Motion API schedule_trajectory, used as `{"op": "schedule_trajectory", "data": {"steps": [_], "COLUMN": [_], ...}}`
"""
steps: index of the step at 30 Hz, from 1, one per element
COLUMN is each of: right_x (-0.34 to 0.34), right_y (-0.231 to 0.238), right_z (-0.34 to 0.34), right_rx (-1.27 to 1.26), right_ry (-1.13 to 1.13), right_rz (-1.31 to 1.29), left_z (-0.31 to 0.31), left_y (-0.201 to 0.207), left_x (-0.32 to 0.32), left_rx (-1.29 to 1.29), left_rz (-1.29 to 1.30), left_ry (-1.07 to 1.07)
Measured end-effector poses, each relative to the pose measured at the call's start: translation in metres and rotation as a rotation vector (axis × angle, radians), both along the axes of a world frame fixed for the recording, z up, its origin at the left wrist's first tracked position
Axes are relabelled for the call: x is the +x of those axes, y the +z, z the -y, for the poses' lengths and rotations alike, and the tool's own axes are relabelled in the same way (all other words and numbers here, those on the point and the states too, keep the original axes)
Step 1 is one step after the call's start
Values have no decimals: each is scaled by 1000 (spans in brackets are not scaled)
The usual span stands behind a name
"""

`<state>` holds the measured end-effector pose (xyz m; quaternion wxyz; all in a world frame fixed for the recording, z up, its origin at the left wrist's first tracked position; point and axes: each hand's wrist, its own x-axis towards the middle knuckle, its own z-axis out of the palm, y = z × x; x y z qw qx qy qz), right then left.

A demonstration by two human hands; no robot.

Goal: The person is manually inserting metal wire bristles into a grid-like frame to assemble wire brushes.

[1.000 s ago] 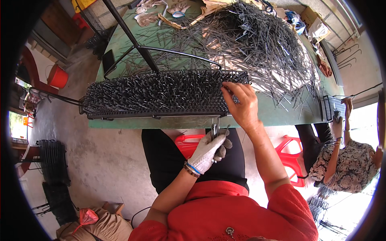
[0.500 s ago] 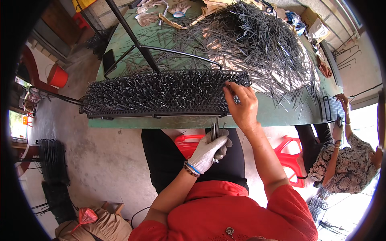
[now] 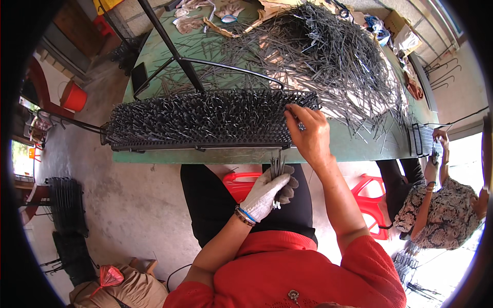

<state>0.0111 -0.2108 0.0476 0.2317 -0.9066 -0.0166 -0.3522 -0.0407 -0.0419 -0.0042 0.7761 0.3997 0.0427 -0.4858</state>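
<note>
A long black perforated rack (image 3: 246, 141) lies along the table's near edge, packed with upright thin dark rods (image 3: 195, 115). My right hand (image 3: 311, 134), bare, is at the rack's right end with thumb and fingertips pinched together just above the holes. Whatever lies between those fingertips is too small to make out. Below the rack, over my lap, my left hand (image 3: 269, 192) wears a white glove with grey fingers. It is closed around a bundle of thin dark rods (image 3: 278, 165) whose tips point up toward the rack.
A large heap of loose rods (image 3: 339, 51) covers the far right of the green table (image 3: 154, 156). Black bars (image 3: 177, 51) rise from the rack. Gloves (image 3: 189, 23) lie at the far edge. A co-worker (image 3: 441, 205) sits at right, near a red chair (image 3: 370, 205).
My left hand's gloved fingers have spread a little around the bundle. My right hand stays at the rack's end, almost unmoved. At right, the co-worker's hands have shifted slightly.
</note>
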Motion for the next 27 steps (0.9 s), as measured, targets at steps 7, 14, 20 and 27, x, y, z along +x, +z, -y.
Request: {"op": "schedule_trajectory", "data": {"steps": [7,14,20,27], "right_x": [-2,-3,-4,14], "right_y": [-1,-5,10,2], "right_z": [2,5,0,-12], "right_rx": [108,258,404,478], "right_ry": [-5,-9,16,91], "right_rz": [-85,-154,-33,124], "left_z": [0,-1,-1,-1], "left_y": [-3,-4,5,1], "left_x": [0,1,3,1], "left_rx": [-37,-39,-29,-49], "left_rz": [-10,-4,-19,-80], "left_ry": [-8,-23,-37,-56]}}
